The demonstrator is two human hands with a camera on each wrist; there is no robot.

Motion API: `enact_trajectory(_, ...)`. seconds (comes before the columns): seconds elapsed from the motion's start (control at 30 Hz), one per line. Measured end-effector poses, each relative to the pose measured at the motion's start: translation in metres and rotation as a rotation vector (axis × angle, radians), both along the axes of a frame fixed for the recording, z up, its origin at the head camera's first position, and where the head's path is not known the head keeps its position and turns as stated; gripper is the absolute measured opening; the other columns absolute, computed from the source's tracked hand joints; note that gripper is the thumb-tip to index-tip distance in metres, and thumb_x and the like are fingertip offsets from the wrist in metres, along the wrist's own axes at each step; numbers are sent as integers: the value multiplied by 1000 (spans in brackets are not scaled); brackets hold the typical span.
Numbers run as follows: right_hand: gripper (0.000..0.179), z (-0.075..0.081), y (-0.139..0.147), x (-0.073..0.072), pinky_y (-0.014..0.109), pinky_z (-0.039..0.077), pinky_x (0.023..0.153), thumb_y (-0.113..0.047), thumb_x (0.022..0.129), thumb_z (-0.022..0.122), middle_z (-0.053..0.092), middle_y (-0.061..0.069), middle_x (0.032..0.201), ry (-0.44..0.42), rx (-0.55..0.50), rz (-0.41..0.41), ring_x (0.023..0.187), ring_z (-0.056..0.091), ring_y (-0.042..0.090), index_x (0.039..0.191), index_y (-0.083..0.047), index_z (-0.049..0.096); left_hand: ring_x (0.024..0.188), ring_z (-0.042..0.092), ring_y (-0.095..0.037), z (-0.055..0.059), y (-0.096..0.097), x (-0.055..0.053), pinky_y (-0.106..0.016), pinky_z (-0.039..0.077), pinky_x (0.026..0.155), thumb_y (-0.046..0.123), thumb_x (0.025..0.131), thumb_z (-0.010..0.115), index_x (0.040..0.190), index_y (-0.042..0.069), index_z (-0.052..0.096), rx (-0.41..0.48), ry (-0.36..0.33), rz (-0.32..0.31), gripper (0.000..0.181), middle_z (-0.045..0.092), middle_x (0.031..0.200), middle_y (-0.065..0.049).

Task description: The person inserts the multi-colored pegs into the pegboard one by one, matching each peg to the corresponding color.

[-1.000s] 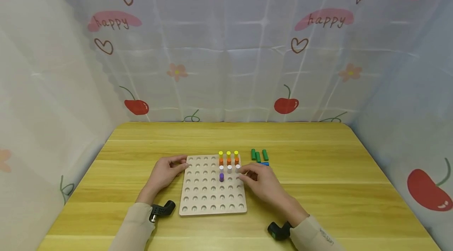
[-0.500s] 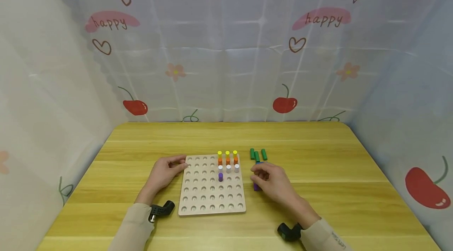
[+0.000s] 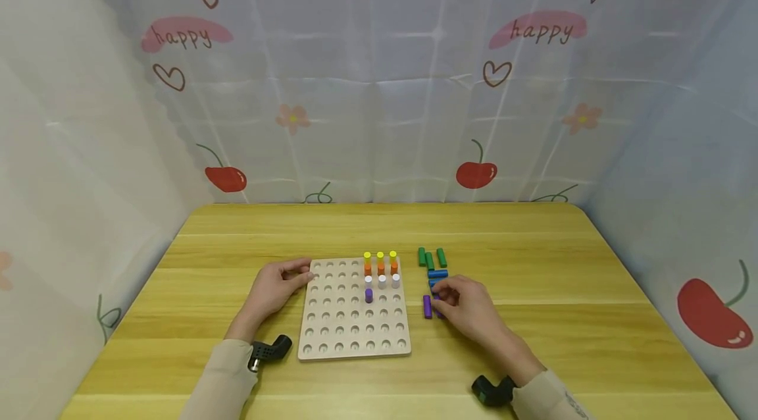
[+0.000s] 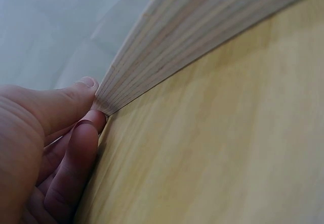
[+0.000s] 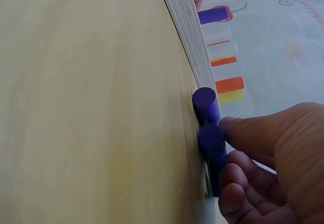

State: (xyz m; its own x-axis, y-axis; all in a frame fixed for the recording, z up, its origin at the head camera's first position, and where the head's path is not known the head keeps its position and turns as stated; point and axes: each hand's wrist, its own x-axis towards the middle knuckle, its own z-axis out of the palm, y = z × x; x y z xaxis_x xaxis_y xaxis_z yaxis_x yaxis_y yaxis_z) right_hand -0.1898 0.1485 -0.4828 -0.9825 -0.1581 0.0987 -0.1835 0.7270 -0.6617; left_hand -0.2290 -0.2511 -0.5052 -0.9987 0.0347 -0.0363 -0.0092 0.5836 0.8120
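A square wooden pegboard (image 3: 331,334) with rows of round holes lies on the table. Yellow, orange and white pegs (image 3: 381,282) stand in its upper right, with one purple peg (image 3: 369,296) below them. My left hand (image 3: 275,289) grips the board's top left corner between thumb and fingers; the left wrist view shows the board's layered edge (image 4: 152,52) there. Right of the board, two purple pegs lie side by side. My right hand (image 3: 468,307) pinches the right-hand purple peg (image 5: 211,139) between thumb and fingers; the other purple peg (image 3: 427,307) lies just left of it.
Several green pegs (image 3: 429,261) lie beyond the board's right side. Two blue pegs (image 3: 438,273) lie between them and the purple ones, one partly behind my right fingers. A patterned curtain (image 3: 379,110) hangs behind the table (image 3: 533,249).
My right hand has moved from beside the white pegs, right and off the board, down to the purple pegs, uncovering one of them. My left hand stays at the board's corner.
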Motion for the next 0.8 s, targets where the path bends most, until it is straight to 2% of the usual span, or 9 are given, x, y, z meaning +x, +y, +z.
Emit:
enact_trajectory(0.17,16,-2,6,3,21,49,64,-12,85,85,69,-1,90,-46,7,-16,74,58,7,98,-12,76,93,68,-11,1,1,1,-23,51,80,33,96,76,133,16,72,1,-6,-2,41,76,110,1)
enact_trajectory(0.5,15,1,8,5,21,49,64,-11,85,85,67,-5,81,-95,14,-9,72,58,7,99,-12,77,93,68,-12,3,1,2,-24,51,81,33,96,76,133,16,72,-8,7,-3,41,76,110,1)
enact_trajectory(0.8,13,3,9,4,21,49,66,-13,89,81,68,-4,85,-54,-6,-18,74,57,8,101,-13,76,92,68,-11,4,1,2,-21,51,77,32,96,76,133,15,72,2,5,-3,41,76,110,0)
